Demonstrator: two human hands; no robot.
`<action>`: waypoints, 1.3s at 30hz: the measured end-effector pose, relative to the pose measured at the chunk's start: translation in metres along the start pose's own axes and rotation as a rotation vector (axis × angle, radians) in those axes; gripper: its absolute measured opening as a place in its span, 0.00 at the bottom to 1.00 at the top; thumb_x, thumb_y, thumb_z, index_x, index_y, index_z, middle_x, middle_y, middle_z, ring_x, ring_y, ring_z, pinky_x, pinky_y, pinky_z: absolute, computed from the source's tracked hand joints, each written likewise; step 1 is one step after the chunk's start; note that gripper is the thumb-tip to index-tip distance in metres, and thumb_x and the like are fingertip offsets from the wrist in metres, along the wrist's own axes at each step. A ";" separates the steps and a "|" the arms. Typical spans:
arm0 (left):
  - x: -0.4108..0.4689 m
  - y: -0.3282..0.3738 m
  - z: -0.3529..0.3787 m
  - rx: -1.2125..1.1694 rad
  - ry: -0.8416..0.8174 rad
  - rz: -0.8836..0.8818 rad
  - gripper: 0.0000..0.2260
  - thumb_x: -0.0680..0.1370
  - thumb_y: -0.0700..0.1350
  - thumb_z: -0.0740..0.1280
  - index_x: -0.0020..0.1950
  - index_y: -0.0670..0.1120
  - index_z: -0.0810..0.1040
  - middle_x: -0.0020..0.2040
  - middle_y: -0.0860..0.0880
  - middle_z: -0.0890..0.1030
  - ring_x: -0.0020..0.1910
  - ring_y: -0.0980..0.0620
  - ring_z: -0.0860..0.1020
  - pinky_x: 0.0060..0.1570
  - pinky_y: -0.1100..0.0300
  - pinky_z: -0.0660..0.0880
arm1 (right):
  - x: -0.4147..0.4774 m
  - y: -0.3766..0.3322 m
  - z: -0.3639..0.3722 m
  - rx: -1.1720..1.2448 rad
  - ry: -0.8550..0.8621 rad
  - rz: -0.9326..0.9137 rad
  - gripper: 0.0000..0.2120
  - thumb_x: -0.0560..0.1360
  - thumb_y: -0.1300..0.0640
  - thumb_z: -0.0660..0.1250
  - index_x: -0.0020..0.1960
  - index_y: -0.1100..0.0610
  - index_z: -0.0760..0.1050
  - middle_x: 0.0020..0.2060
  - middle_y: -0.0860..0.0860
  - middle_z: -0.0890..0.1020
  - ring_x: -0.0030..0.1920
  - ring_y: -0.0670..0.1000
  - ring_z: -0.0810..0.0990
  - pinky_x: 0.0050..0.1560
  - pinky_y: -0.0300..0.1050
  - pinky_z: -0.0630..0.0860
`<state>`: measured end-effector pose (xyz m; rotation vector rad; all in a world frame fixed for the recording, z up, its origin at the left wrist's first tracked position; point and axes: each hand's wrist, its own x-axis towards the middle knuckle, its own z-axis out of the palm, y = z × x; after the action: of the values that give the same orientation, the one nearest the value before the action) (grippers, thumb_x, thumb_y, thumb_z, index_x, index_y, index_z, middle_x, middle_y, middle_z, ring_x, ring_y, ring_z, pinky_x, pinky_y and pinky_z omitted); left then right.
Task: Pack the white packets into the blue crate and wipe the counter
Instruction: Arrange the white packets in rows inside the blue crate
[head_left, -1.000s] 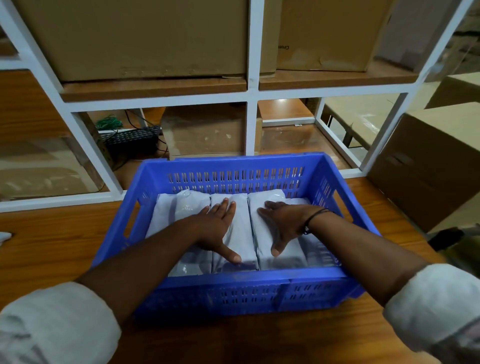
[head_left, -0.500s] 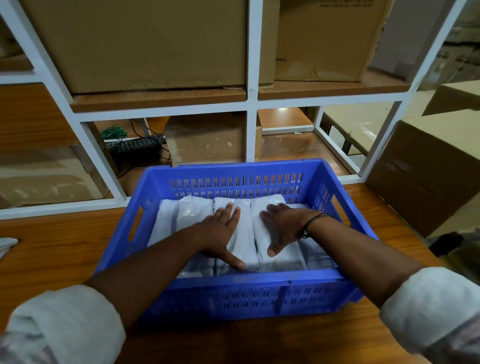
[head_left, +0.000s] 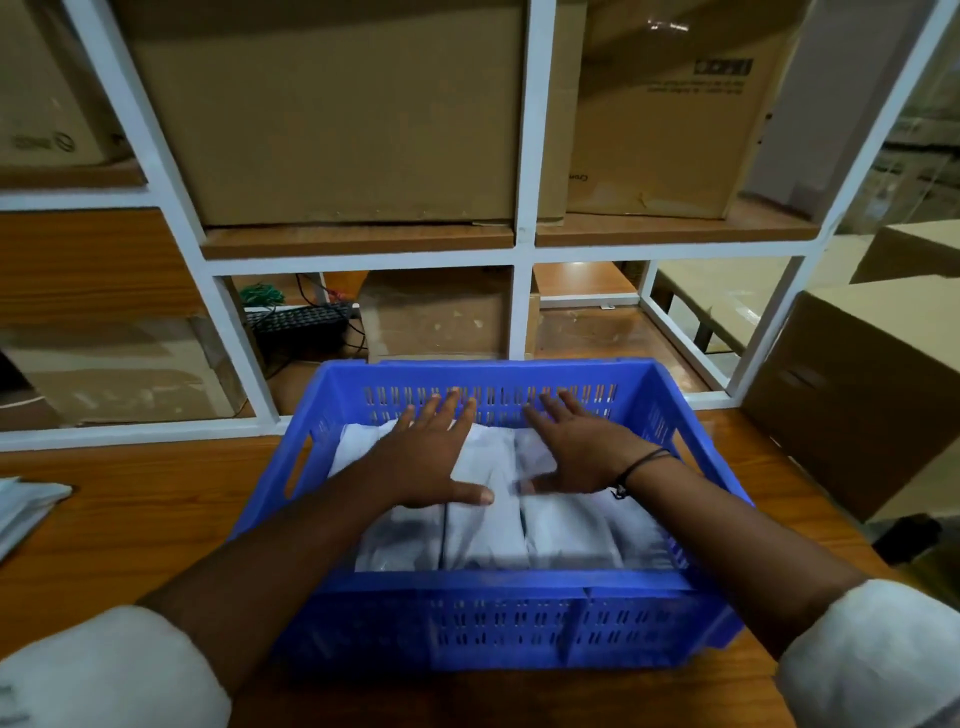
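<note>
A blue crate (head_left: 498, 618) stands on the wooden counter (head_left: 130, 519) in front of me. Several white packets (head_left: 493, 525) lie side by side inside it, filling the bottom. My left hand (head_left: 431, 457) lies flat on the packets at the left of the middle, fingers spread and straight, reaching toward the crate's far wall. Beside it on the right, my right hand (head_left: 576, 452) is flat on the packets too, fingers spread, a black band on its wrist. Neither hand holds anything.
A white-framed shelf unit (head_left: 524, 249) with large cardboard boxes (head_left: 343, 114) rises right behind the crate. A big cardboard box (head_left: 862, 384) stands at the counter's right edge. More white packets (head_left: 26, 504) lie at the far left. A black keyboard (head_left: 301, 325) sits behind the frame.
Both hands have slid forward over the packets toward the crate's far wall, fingers spreading wider. The view has tilted and moved closer to the crate.
</note>
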<state>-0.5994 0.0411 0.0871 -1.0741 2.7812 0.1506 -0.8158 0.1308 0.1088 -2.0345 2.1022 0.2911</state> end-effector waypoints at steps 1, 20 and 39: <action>-0.007 -0.005 -0.006 0.030 0.060 -0.016 0.54 0.71 0.75 0.62 0.81 0.50 0.34 0.81 0.45 0.32 0.80 0.42 0.37 0.78 0.43 0.41 | -0.001 -0.007 -0.006 0.008 0.066 -0.004 0.54 0.72 0.28 0.64 0.82 0.52 0.39 0.81 0.55 0.41 0.80 0.60 0.38 0.78 0.61 0.50; -0.238 -0.273 0.006 -0.171 0.334 -0.426 0.42 0.77 0.69 0.60 0.83 0.54 0.42 0.83 0.48 0.44 0.81 0.43 0.50 0.77 0.47 0.56 | 0.077 -0.322 -0.045 0.262 0.402 -0.132 0.48 0.73 0.31 0.62 0.81 0.56 0.49 0.81 0.59 0.50 0.80 0.64 0.45 0.78 0.60 0.50; -0.333 -0.510 0.154 -0.383 0.037 -0.780 0.40 0.74 0.76 0.51 0.81 0.61 0.46 0.83 0.45 0.45 0.80 0.35 0.49 0.76 0.37 0.51 | 0.165 -0.607 0.026 0.321 0.058 -0.318 0.29 0.83 0.47 0.60 0.78 0.61 0.57 0.77 0.59 0.59 0.78 0.62 0.52 0.76 0.54 0.51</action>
<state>0.0043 -0.0932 -0.0226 -2.1644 2.1864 0.5692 -0.2140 -0.0400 0.0373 -2.1487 1.6832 -0.1482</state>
